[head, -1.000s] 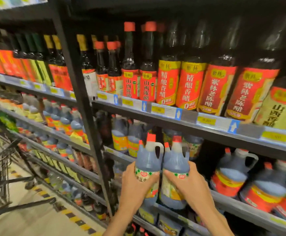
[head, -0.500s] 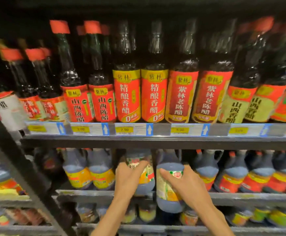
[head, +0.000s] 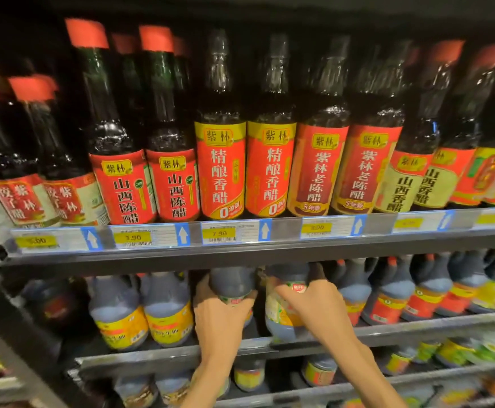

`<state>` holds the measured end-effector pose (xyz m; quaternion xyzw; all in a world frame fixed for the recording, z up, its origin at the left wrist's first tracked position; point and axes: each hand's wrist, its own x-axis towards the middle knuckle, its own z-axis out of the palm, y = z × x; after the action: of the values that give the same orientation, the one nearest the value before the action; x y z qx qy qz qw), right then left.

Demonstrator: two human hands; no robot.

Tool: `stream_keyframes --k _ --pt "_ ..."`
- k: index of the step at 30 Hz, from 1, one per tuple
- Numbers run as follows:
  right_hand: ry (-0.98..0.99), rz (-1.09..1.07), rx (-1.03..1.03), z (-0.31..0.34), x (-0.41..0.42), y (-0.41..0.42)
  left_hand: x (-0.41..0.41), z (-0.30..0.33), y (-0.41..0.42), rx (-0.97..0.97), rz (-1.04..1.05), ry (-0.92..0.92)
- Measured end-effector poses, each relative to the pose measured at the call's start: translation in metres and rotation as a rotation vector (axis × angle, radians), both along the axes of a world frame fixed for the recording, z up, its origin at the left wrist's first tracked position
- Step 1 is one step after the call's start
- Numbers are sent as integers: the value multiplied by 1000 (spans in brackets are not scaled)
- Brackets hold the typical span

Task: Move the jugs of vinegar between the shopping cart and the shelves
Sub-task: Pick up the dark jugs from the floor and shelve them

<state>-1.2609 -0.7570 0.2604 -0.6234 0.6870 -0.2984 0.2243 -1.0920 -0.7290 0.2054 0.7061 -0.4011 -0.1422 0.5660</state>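
A: Plastic, dark and translucent, on both jugs. Left hand [head: 221, 315] has its fingers wrapped round the body of the left jug [head: 232, 285]; right hand [head: 314, 304] grasps the right jug [head: 284, 307] across its label. Both jugs sit in the gap on the middle shelf [head: 163, 359], between the yellow-label jugs [head: 143, 316] and the red-label jugs [head: 387, 301]. Tops hidden behind the upper shelf edge [head: 240, 254].

B: Risks?

A: 3, all judgement. 1: headroom looks tight, so a cap or handle could catch the upper shelf edge if a jug is lifted while sliding. 2: the right jug's base appears to be at the shelf lip; letting go too soon could tip it forward. 3: a sideways nudge could knock a neighbouring jug.

B: Surfaces?

A: Rounded bulbous bodies, smooth glossy walls, paper-like labels giving the fingers some purchase. Shelving is dark metal with a clear price strip [head: 219, 235]. Tall bottles [head: 219, 172] above look like glass or hard plastic; cannot tell which.
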Motion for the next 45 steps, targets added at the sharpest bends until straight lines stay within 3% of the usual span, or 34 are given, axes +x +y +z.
stream_keyframes --k 9,15,20,45 --pt "-246 -13 -15 -36 25 2 9 -14 11 96 -183 -69" --pt "-442 227 25 -56 6 3 25 -28 21 147 -323 -133" --pt "-322 452 125 -72 -21 3 29 -31 16 170 -337 -131" --pt "-180 418 26 -75 -19 -12 30 -25 20 252 -319 -151"
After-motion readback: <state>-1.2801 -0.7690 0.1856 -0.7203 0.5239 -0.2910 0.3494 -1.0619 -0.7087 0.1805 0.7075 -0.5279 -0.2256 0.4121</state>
